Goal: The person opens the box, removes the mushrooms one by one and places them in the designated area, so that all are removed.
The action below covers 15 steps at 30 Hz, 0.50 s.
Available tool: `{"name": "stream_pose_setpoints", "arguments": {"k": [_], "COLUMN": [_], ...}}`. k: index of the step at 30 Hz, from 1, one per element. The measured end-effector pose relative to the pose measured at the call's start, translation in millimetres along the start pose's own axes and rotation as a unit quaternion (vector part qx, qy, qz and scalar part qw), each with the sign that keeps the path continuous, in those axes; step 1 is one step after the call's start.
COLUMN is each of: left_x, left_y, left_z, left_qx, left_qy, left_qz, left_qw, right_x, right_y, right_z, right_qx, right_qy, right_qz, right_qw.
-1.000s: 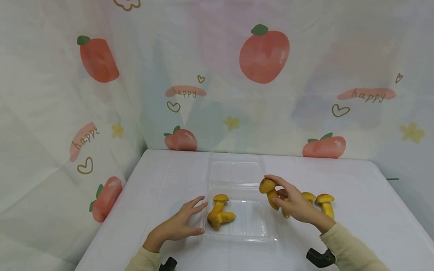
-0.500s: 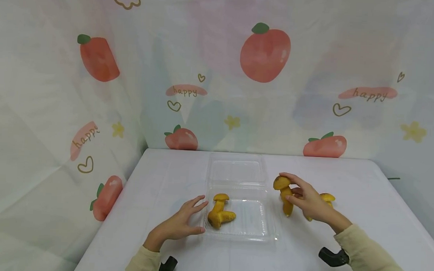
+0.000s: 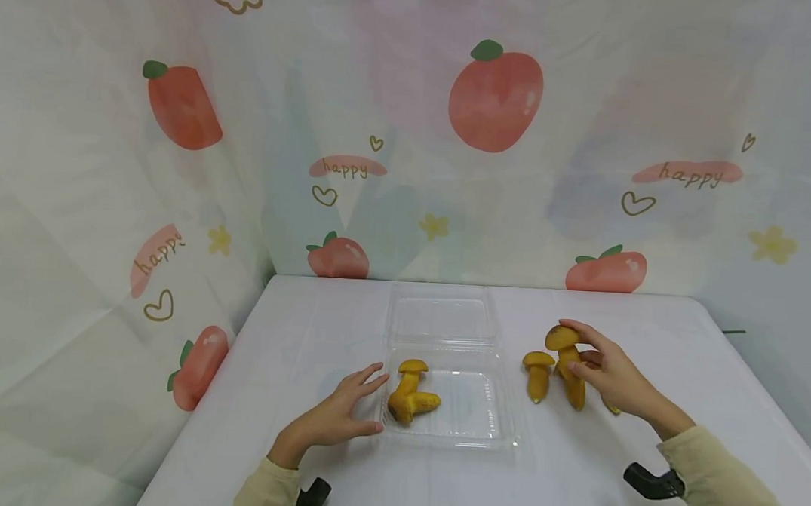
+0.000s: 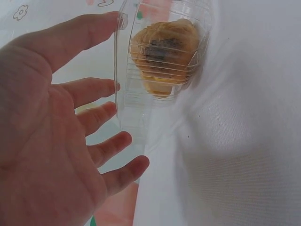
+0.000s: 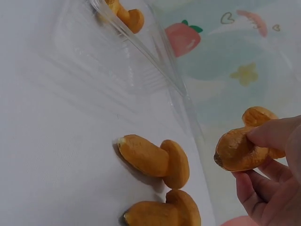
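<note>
My left hand [image 3: 333, 414] has its fingers and thumb spread at the left edge of a clear plastic clamshell box [image 3: 461, 439]. In the left wrist view, fingertips touch or nearly touch the box rim. Inside the box, at its left, lie what look like two yellow mushrooms [image 3: 410, 381]. My right hand [image 3: 607, 371] pinches another mushroom [image 3: 562, 340] by thumb and fingers, to the right of the box. In the right wrist view, this held mushroom [image 5: 240, 149] is above the table. Below it, a mushroom [image 3: 538, 376] and others lie on the cloth, partly hidden by the hand.
The box's lid [image 3: 441, 320] is folded back flat behind its base. A white cloth covers the table [image 3: 335, 318]. Fruit-printed curtains [image 3: 493, 106] stand at the back and left. Dark curved pieces [image 3: 654, 483] sit at each wrist.
My right hand has moved right, away from the box, with the held mushroom. The leftmost mushroom on the table has come into full view. My left hand stays in place.
</note>
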<state>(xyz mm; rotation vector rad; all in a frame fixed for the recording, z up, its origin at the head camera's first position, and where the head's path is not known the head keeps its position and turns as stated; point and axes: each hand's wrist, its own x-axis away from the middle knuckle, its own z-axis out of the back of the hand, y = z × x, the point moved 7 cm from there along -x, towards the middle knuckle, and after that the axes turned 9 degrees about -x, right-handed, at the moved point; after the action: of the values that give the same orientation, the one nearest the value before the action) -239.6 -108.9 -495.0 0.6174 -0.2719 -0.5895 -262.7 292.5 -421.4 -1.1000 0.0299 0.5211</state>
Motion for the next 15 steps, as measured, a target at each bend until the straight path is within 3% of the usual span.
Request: {"name": "stream_pose_setpoints", "arguments": {"k": [15], "left_x": [2.3], "left_y": [0.1], "left_z": [-2.1], "left_qx": [0.019], "left_qy": [0.002], "left_qz": [-0.004], "left_qw": [0.9998], "right_x": [31], "right_y": [31], "right_z": [37], "right_qx": [0.051], "right_qy": [0.058], "right_qz": [-0.051], "right_qw": [0.996]}}
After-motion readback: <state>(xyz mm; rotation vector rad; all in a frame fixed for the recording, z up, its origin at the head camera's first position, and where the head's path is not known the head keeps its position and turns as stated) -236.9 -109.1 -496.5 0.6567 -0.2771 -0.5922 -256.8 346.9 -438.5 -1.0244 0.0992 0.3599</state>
